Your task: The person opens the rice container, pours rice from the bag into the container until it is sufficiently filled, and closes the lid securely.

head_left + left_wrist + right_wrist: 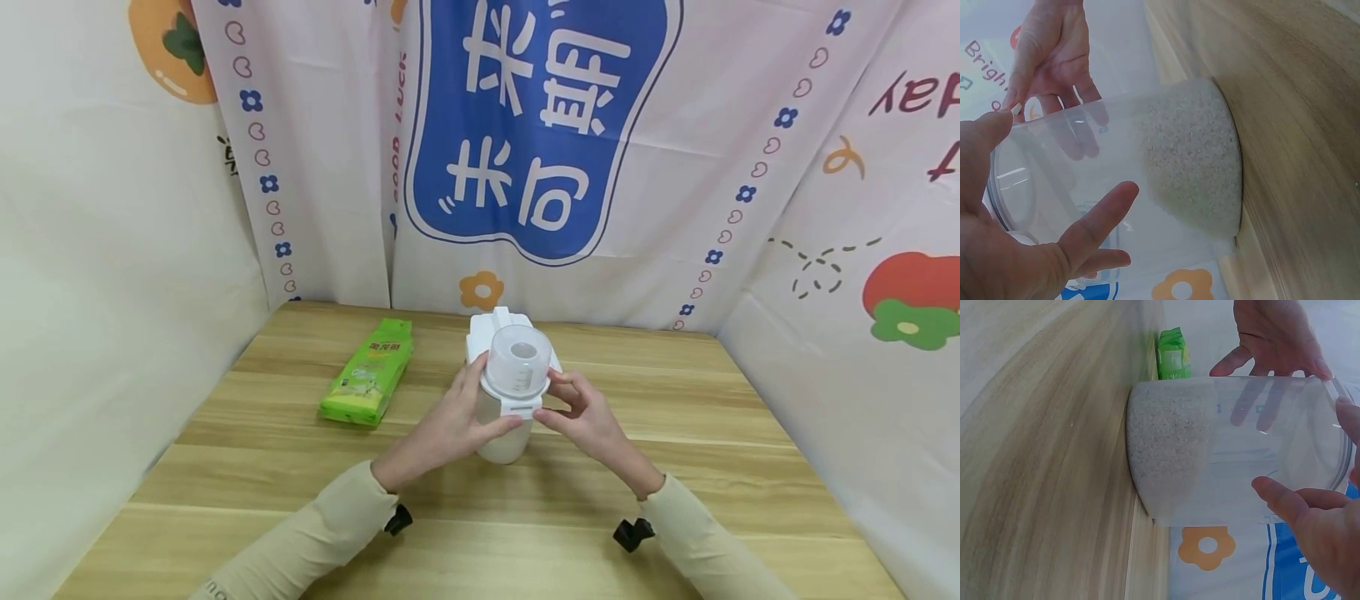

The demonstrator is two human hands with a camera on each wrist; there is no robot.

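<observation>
Clear rice container (507, 400), bottom-heavy and slick-walled, standing on table (675, 517): left hand (450, 425) is grasping its side, right hand (585, 417) is pinching the white lid (513, 392); best held low.

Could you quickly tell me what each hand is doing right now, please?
Left hand: fingers and thumb curled round the clear container of white grains, gripping its side.
Right hand: fingertips holding the container's other side, near the white lid.
</observation>
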